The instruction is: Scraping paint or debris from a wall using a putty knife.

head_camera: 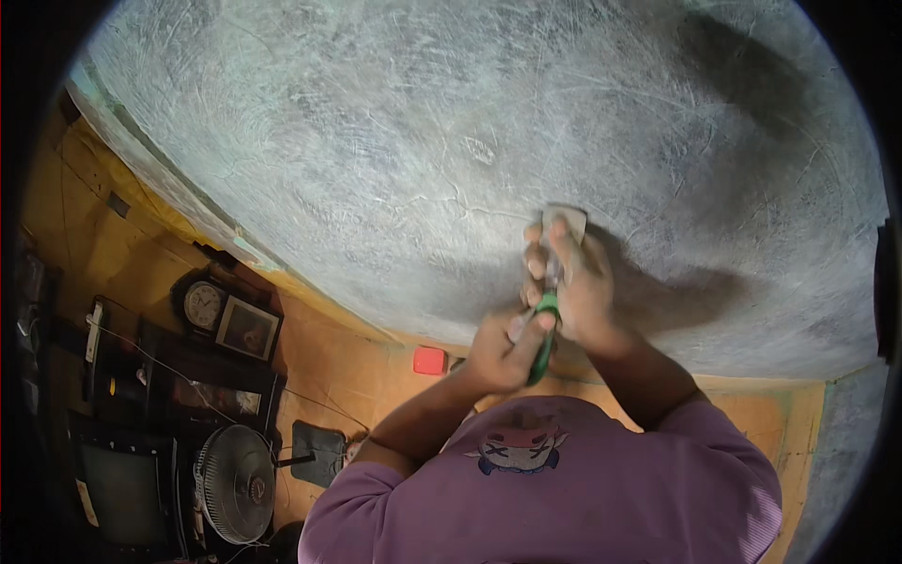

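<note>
A scraper with a green handle (541, 359) and a flat, pale blade (574, 222) lies against the grey, scratched wall surface (394, 141). My left hand (511, 349) is closed around the handle. Higher up, my right hand (581, 282) holds the scraper near its neck, with fingertips pressed on the blade; these fingers are slightly blurred. The blade's front edge meets the wall close to a thin crack (486, 210). Shadows of the hands and arms fall on the wall to the right.
At the lower left are a round fan (236, 485), a television (123, 486), a wall clock (204, 304) beside a framed picture (246, 328), and hanging cables. A red box-like object (429, 360) is below the wall's lower edge. A dark object (884, 289) stands at the right rim.
</note>
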### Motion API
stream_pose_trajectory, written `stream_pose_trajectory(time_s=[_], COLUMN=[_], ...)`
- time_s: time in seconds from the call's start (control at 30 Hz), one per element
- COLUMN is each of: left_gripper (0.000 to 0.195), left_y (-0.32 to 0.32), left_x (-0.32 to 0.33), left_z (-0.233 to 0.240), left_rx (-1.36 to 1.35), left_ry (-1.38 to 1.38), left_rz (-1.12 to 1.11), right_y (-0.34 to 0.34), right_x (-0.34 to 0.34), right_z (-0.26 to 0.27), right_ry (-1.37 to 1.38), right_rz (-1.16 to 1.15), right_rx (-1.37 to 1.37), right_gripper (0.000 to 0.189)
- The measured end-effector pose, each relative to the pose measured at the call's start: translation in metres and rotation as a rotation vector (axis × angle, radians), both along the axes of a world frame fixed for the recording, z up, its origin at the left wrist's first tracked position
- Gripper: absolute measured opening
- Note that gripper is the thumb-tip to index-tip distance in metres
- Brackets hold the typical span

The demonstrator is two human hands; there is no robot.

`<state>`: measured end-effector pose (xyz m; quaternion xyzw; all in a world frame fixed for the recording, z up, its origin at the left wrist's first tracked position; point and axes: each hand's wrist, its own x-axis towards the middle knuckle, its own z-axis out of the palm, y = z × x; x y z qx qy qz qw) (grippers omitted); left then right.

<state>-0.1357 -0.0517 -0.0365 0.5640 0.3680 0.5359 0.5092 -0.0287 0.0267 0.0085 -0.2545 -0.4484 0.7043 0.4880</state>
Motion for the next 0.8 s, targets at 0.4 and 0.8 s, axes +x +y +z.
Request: stream_pose_trajectory(time_s=[0.4, 0.8], left_gripper=[0.036, 0.038], left_y=[0.01, 0.015], left_x=[0.001, -0.002], left_z=[0.001, 0.012], left_rx=[-0.015, -0.029], left_ry=[-0.073, -0.077], left_rz=[-0.02, -0.079], right_y=[-0.002, 0.0], right_x=[-0.004, 0.0], right_z=[0.005, 0.008], right_ry=[-0.025, -0.034], right_rz=[-0.105, -0.138], right_rx=[-0.034, 0.001], right_gripper=[0.041, 0.043])
